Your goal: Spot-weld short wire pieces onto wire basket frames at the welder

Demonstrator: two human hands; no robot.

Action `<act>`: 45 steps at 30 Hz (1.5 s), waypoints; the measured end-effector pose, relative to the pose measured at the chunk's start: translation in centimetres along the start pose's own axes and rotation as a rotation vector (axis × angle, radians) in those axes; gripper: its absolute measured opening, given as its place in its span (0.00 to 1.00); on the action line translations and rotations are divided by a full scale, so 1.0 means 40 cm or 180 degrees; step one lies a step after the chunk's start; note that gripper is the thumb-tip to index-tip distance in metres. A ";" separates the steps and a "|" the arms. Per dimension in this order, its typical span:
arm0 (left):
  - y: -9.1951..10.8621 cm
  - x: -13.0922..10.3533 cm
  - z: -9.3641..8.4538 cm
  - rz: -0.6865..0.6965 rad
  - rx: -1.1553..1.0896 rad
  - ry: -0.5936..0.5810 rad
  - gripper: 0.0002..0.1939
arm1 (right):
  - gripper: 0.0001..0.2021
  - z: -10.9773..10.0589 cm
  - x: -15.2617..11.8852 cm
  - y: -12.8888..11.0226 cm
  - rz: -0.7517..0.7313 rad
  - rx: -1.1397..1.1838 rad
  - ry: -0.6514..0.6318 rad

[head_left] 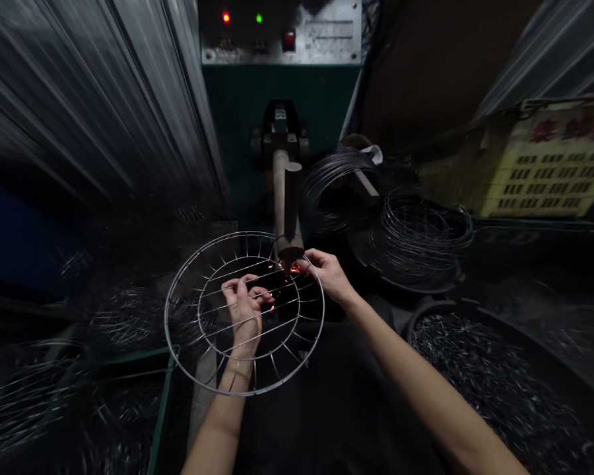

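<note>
A round wire rack (252, 393), with two rings, short spokes and parallel cross wires, is held under the upright cylindrical electrode (292, 208) of a spot welder. My left hand (245, 307) is at the middle of the rack, its fingers curled on the cross wires. Beside the electrode tip, my right hand (329, 274) is closed in a pinch near the rack's far right rim. What its fingertips grip is hidden by glare and the electrode. Orange sparks (294, 269) glow at the tip, and a few fall toward my left fingers.
The welder's panel (282, 43) shows a red and a green light. Wire rings (426, 231) are stacked at right, behind a dark tub (416, 320) of short metal pieces. A yellow crate (549, 161) stands farther back. At lower left, a green-edged bin (163, 409) holds wire parts.
</note>
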State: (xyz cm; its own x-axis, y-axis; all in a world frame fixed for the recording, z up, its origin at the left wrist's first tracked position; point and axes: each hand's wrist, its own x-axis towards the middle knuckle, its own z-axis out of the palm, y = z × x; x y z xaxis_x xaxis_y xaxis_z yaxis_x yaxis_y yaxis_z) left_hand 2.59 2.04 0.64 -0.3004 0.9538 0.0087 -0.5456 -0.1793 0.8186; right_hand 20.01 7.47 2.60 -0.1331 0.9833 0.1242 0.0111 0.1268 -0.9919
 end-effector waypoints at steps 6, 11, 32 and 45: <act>0.022 -0.015 -0.004 -0.0308 0.0000 -0.0207 0.16 | 0.18 -0.027 -0.049 -0.001 0.0048 0.0185 0.0024; 0.009 -0.015 0.000 -0.0169 -0.0117 -0.0147 0.15 | 0.15 -0.019 -0.039 0.001 -0.0012 -0.0001 0.0176; 0.008 -0.032 0.002 0.0003 -0.0109 0.0105 0.15 | 0.15 -0.029 -0.067 -0.010 0.0021 -0.0066 0.0069; 0.013 -0.004 0.006 0.0197 0.0011 0.0164 0.14 | 0.13 -0.002 -0.013 0.000 -0.0130 -0.0071 0.0126</act>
State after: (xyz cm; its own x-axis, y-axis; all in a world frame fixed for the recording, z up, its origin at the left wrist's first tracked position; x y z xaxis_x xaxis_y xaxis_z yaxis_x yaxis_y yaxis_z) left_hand 2.52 1.84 1.20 -0.3735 0.9272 0.0299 -0.5221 -0.2368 0.8194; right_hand 20.16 6.97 2.54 -0.0945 0.9816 0.1659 0.0285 0.1693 -0.9852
